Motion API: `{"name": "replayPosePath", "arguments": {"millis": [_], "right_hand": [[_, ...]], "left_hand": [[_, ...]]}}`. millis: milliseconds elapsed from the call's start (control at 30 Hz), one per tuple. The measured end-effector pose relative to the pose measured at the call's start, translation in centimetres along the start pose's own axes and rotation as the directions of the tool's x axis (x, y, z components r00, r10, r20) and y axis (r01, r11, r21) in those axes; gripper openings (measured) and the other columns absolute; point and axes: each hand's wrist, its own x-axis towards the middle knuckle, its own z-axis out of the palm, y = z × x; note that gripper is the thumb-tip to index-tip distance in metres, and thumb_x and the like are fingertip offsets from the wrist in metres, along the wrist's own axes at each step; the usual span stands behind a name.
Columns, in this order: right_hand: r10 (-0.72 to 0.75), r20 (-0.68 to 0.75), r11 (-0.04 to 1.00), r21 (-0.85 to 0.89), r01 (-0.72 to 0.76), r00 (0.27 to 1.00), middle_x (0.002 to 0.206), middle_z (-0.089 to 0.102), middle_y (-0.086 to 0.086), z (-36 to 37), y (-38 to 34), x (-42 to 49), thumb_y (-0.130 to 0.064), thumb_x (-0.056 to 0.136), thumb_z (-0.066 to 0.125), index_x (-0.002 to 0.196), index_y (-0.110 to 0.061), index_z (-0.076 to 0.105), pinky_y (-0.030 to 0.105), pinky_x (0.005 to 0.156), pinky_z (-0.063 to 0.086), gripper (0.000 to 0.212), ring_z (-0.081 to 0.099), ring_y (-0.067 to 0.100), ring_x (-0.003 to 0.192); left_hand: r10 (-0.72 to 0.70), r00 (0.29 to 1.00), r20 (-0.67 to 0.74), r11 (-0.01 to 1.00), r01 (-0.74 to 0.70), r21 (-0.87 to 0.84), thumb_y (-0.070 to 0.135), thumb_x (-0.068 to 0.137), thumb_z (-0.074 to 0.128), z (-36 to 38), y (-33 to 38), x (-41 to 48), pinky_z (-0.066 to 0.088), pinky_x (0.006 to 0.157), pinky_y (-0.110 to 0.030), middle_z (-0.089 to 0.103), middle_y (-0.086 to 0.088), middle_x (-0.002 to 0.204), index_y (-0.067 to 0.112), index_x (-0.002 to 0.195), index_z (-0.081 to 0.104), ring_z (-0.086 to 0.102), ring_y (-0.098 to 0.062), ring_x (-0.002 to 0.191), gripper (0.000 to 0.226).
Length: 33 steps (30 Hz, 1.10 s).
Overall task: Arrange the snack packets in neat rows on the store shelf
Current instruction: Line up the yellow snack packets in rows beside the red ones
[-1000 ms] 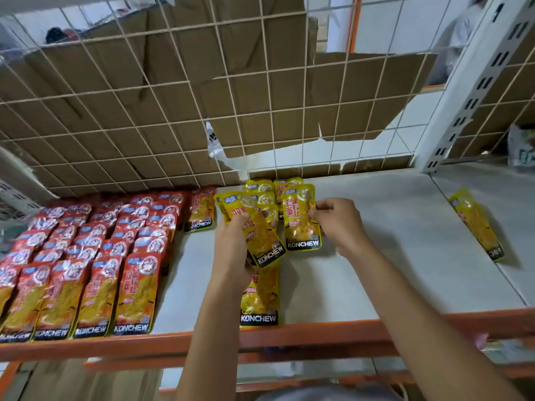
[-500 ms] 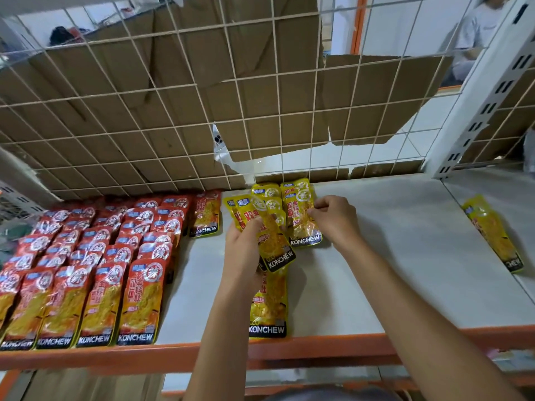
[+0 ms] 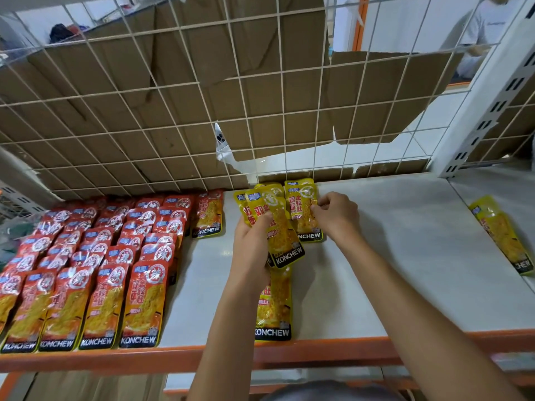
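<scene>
My left hand (image 3: 251,250) grips a fanned stack of yellow KONCHEW snack packets (image 3: 282,241) above the white shelf (image 3: 390,256). My right hand (image 3: 335,217) pinches the edge of another yellow packet (image 3: 301,206) lying near the shelf's back. A further yellow packet (image 3: 273,311) lies flat near the front edge, partly under my left wrist. Red KONCHEW packets (image 3: 101,256) fill the shelf's left side in several overlapping rows. One red-and-yellow packet (image 3: 208,212) lies alone beside them at the back.
A wire grid backed with torn cardboard (image 3: 202,96) closes the shelf's rear. A white slotted upright (image 3: 486,111) stands at the right. Beyond it, a lone yellow packet (image 3: 502,233) lies on the neighbouring shelf. An orange rail (image 3: 144,360) runs along the front. A person stands at top right.
My right hand has slid the back yellow packet a little further towards the wire grid. My left hand keeps hold of its stack; the view has tilted upward slightly.
</scene>
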Motion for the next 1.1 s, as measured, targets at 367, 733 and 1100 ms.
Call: {"name": "replayPosePath", "arguments": {"millis": [367, 733, 1100], "right_hand": [[-0.234, 0.23, 0.865, 0.493, 0.094, 0.945, 0.094, 0.071, 0.007, -1.0, -0.6, -3.8, -0.028, 0.084, 0.067, 0.11, -0.016, 0.064, 0.043, 0.079, 0.057, 0.028, 0.069, 0.02, 0.088], [-0.047, 0.13, 0.954, 0.299, 0.006, 0.99, 0.087, 0.07, 0.007, -1.4, 1.9, -1.3, -0.02, 0.078, 0.073, 0.092, -0.019, 0.065, 0.041, 0.083, 0.053, 0.016, 0.066, 0.023, 0.086], [-0.115, 0.001, 0.989, -0.097, 0.115, 0.993, 0.098, 0.065, 0.003, -1.0, 0.8, -2.1, -0.033, 0.083, 0.066, 0.108, -0.015, 0.059, 0.03, 0.078, 0.043, 0.031, 0.059, 0.023, 0.098]], "left_hand": [[0.081, 0.997, -0.011, 0.994, -0.08, 0.081, 0.012, 0.084, 0.072, 0.2, -0.2, 1.3, 0.055, 0.082, -0.056, 0.075, -0.008, 0.095, 0.013, 0.1, 0.07, 0.072, -0.027, 0.09, 0.017], [0.024, 0.991, -0.129, 0.999, -0.019, 0.038, 0.039, 0.094, 0.053, 0.0, 0.1, 2.2, 0.051, 0.093, -0.048, 0.072, 0.006, 0.093, 0.028, 0.089, 0.059, 0.068, -0.019, 0.097, 0.013], [0.256, 0.965, -0.058, 0.918, -0.224, 0.328, 0.025, 0.097, 0.051, 0.2, -0.8, 2.6, 0.055, 0.078, -0.044, 0.068, -0.007, 0.088, 0.014, 0.094, 0.064, 0.065, -0.02, 0.082, 0.017]]}}
